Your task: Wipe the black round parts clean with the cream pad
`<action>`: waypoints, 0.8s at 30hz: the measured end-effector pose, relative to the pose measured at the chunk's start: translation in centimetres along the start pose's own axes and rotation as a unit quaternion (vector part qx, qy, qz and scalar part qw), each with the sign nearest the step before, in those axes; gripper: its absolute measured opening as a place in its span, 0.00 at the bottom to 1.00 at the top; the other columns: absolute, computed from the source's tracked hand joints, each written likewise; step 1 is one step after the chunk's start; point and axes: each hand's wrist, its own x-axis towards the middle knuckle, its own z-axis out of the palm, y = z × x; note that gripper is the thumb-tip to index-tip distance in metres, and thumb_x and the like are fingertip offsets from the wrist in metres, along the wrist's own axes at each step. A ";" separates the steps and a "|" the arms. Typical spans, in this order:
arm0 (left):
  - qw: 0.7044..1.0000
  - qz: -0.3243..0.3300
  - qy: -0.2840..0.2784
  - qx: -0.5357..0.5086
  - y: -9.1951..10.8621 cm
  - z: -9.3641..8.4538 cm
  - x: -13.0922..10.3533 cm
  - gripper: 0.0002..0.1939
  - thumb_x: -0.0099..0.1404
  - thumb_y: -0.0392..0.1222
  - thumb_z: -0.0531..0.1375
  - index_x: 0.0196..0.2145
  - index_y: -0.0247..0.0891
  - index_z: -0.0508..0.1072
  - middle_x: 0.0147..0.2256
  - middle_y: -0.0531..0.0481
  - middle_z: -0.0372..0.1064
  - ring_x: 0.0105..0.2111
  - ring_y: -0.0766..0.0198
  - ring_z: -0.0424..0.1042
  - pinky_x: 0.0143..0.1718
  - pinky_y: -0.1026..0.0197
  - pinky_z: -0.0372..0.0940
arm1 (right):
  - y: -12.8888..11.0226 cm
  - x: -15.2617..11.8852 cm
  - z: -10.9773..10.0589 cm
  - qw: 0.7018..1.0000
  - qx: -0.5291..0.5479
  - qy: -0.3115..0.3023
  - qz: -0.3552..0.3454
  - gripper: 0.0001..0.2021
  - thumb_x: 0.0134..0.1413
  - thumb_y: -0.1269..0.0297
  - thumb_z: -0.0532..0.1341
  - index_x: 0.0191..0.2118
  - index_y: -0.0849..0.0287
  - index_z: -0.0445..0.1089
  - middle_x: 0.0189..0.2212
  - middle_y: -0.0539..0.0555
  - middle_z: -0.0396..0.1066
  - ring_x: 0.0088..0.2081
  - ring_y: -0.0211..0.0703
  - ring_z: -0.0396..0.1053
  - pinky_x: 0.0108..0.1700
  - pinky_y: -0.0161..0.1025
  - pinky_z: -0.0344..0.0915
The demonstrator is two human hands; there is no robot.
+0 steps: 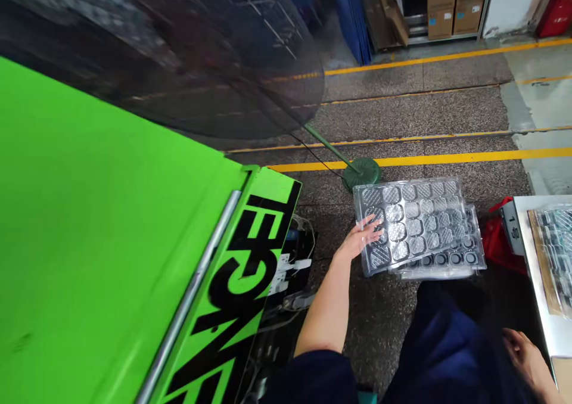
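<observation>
1. Closest to the camera, dark blue cloth (447, 344) is seen, with the right hand (529, 356) beside it, near the table (546, 326). Its fingers are loosely curled; nothing is seen in it, but it is partly covered, so whether it is empty cannot be told.
2. Further forward, the left edge of an upper tray (415, 227) is met by the spread fingers of the left hand (355, 241). Whether the edge is gripped or merely touched cannot be told.
3. Under that tray, a lower tray (456, 258) is partly overlapped. As judged, the two have been brought together, but their edges are not aligned; how much is left cannot be told.
4. Both are formed of clear, glossy, apparently thin plastic. Rounded, diagonally ribbed pockets are set in rows in the upper one; rounder pockets are shown below.
5. On the table, more clear trays (560, 243) are placed beside brown cardboard.
6. To the left, a smooth green machine panel (89, 225) is crossed by a round metal bar (196, 285).
7. Beyond, speckled floor (447, 113) is striped yellow, and cardboard boxes (441, 24) are shelved at the back.
</observation>
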 end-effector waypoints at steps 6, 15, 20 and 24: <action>0.998 -0.065 0.001 -0.004 -2.8 0.6 1.5 0.37 0.64 0.42 0.67 0.67 0.46 0.59 0.69 0.37 0.56 0.51 0.52 0.77 0.52 0.51 0.70 | 1.2 -0.2 0.0 1.000 -0.018 -0.005 0.016 0.26 0.57 0.43 0.52 0.47 0.56 0.75 0.42 0.60 0.77 0.36 0.50 0.78 0.41 0.43 0.75; 0.974 -0.213 0.045 0.061 -9.7 -0.5 3.7 0.32 0.60 0.43 0.70 0.61 0.47 0.67 0.63 0.39 0.66 0.52 0.52 0.77 0.52 0.53 0.70 | 1.9 -1.8 0.7 0.997 -0.017 0.009 0.070 0.25 0.61 0.49 0.49 0.49 0.60 0.75 0.42 0.61 0.76 0.36 0.48 0.76 0.43 0.43 0.72; 0.933 -0.245 0.177 0.198 -12.1 -1.8 5.3 0.27 0.59 0.43 0.71 0.54 0.39 0.69 0.50 0.37 0.76 0.42 0.60 0.79 0.44 0.59 0.70 | 2.2 -2.7 2.5 0.995 -0.022 0.012 0.096 0.25 0.61 0.50 0.49 0.50 0.61 0.75 0.41 0.60 0.76 0.38 0.47 0.75 0.44 0.42 0.70; 0.904 -0.221 0.228 0.287 -13.5 -2.4 6.3 0.29 0.56 0.47 0.73 0.52 0.37 0.69 0.44 0.40 0.77 0.40 0.61 0.77 0.42 0.59 0.69 | 1.6 -3.4 3.9 0.992 -0.011 0.005 0.122 0.25 0.62 0.51 0.49 0.50 0.62 0.75 0.41 0.60 0.76 0.39 0.48 0.75 0.45 0.42 0.69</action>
